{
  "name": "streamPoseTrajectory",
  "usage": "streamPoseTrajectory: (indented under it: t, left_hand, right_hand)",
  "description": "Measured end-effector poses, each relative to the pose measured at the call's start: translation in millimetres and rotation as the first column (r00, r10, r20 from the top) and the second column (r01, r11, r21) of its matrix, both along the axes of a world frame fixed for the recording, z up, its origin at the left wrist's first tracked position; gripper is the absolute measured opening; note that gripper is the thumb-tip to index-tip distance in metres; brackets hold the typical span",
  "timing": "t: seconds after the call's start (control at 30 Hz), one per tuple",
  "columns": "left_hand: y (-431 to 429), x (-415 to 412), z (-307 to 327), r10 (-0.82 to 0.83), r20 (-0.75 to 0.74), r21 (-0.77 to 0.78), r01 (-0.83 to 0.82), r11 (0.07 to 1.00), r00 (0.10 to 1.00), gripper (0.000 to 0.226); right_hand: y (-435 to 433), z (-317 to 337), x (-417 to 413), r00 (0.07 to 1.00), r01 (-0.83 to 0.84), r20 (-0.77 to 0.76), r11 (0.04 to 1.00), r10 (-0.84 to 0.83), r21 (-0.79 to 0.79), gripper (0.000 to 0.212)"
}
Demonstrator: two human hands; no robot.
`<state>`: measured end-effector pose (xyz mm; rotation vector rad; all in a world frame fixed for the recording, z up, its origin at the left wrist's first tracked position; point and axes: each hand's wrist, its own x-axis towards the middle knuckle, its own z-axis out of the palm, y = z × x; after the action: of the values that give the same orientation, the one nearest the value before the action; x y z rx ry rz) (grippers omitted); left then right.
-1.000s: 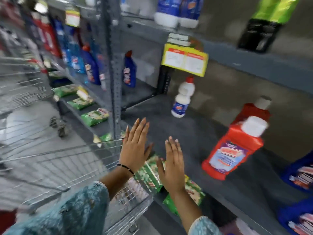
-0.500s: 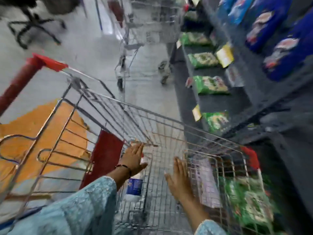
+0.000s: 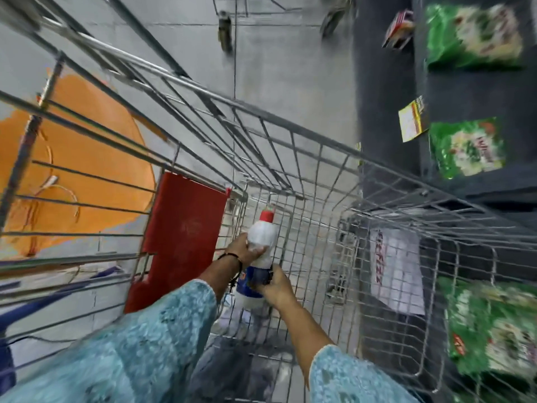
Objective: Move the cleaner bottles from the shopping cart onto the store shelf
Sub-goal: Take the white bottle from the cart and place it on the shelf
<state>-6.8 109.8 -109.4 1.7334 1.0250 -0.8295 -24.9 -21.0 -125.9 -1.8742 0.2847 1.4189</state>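
A white cleaner bottle (image 3: 263,237) with a red cap and a blue label lies inside the wire shopping cart (image 3: 293,132), cap pointing away from me. My left hand (image 3: 241,251) grips its upper white body from the left. My right hand (image 3: 277,286) holds its labelled lower part from the right. Both arms reach down into the cart basket. The dark store shelf (image 3: 386,117) runs along the right edge of the view, beside the cart.
Green packets (image 3: 467,146) lie on the low shelf tiers at right, with a yellow price tag (image 3: 411,122). A red flap (image 3: 183,228) hangs on the cart's child seat. A paper sign (image 3: 395,269) hangs on the cart's right side. Another cart's wheels (image 3: 225,33) stand ahead.
My view swung from the shelf down into the cart. Both hands, open before, went down into the basket and closed on the white bottle.
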Motion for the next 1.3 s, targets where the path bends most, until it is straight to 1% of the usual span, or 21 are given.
streamPoseTrajectory:
  t: [0.07,0.17,0.27,0.33,0.4,0.47,0.53,0.57,0.63,0.67,0.73,0.8,0.87,0.97,1.03,1.1,1.13,1.2,1.27,1.3]
  left_hand:
    - [0,2,6,0.044,0.005,-0.011,-0.044,0.999,0.999,0.053]
    - [-6,9,31,0.091,0.072,-0.107,-0.083,0.991,0.993,0.048]
    - [-14,19,72,0.078,0.178,-0.166,-0.048,0.985,0.981,0.042]
    - [-22,23,110,0.071,0.270,-0.189,-0.020,0.982,0.960,0.029]
    - [-30,27,150,0.039,0.382,-0.170,0.028,0.985,0.923,0.025]
    - [-42,26,199,0.004,0.509,-0.144,0.081,0.986,0.861,0.031]
    - [-58,22,247,0.041,0.601,-0.220,0.116,0.969,0.798,0.033]
    - [-66,20,270,0.063,0.633,-0.260,0.134,0.956,0.772,0.030]
    - [-88,13,319,0.060,0.691,-0.298,0.208,0.932,0.720,0.025]
    - [-99,9,340,0.054,0.716,-0.308,0.246,0.919,0.696,0.027]
    - [-118,3,376,0.044,0.765,-0.303,0.298,0.905,0.643,0.035]
    - [-137,-5,403,0.027,0.811,-0.277,0.343,0.898,0.585,0.029]
    - [-157,-15,422,0.014,0.844,-0.253,0.376,0.891,0.535,0.026]
    - [-178,-32,439,-0.014,0.866,-0.229,0.422,0.877,0.499,0.041]
    - [-190,-43,446,-0.031,0.871,-0.215,0.438,0.873,0.489,0.050]
    - [-201,-49,449,-0.043,0.877,-0.206,0.455,0.866,0.479,0.053]
    - [-206,-51,449,-0.053,0.881,-0.199,0.470,0.860,0.470,0.050]
    - [-216,-50,448,-0.072,0.894,-0.181,0.505,0.844,0.442,0.037]
    - [-225,-46,445,-0.079,0.912,-0.168,0.545,0.822,0.402,0.027]
    - [-228,-42,444,-0.088,0.921,-0.157,0.567,0.808,0.379,0.026]
  right_hand:
    - [-4,3,4,1.000,0.018,0.010,1.000,-0.018,0.022,0.057]
    - [-17,21,18,0.997,0.071,0.011,0.996,-0.072,0.049,0.061]
    - [-38,60,36,0.995,0.073,0.051,0.989,-0.081,0.131,0.058]
    - [-57,97,44,0.990,0.095,0.085,0.974,-0.114,0.206,0.051]
    - [-75,138,48,0.981,0.111,0.122,0.948,-0.153,0.297,0.047]
    - [-96,184,44,0.967,0.112,0.167,0.913,-0.191,0.392,0.059]
    - [-119,230,37,0.947,0.102,0.221,0.869,-0.234,0.484,0.075]
    - [-130,251,34,0.938,0.085,0.245,0.849,-0.245,0.521,0.078]
    - [-154,297,25,0.908,0.040,0.323,0.824,-0.266,0.565,0.080]
    - [-166,318,19,0.889,0.012,0.367,0.815,-0.274,0.580,0.081]
    - [-187,351,9,0.854,-0.034,0.433,0.800,-0.288,0.599,0.087]
    - [-208,376,-4,0.808,-0.051,0.489,0.788,-0.328,0.613,0.089]
    - [-224,393,-18,0.769,-0.063,0.531,0.784,-0.356,0.617,0.088]
    - [-244,405,-36,0.724,-0.080,0.574,0.779,-0.384,0.622,0.081]
    - [-256,411,-46,0.703,-0.074,0.583,0.773,-0.408,0.630,0.085]
    - [-267,413,-54,0.697,-0.061,0.582,0.774,-0.419,0.630,0.088]
    - [-272,413,-58,0.698,-0.051,0.577,0.774,-0.425,0.632,0.086]
    - [-284,411,-61,0.682,-0.036,0.594,0.792,-0.427,0.610,0.073]
    - [-294,409,-60,0.643,-0.029,0.636,0.817,-0.425,0.576,0.056]
    - [-297,406,-57,0.624,-0.024,0.654,0.826,-0.427,0.562,0.052]
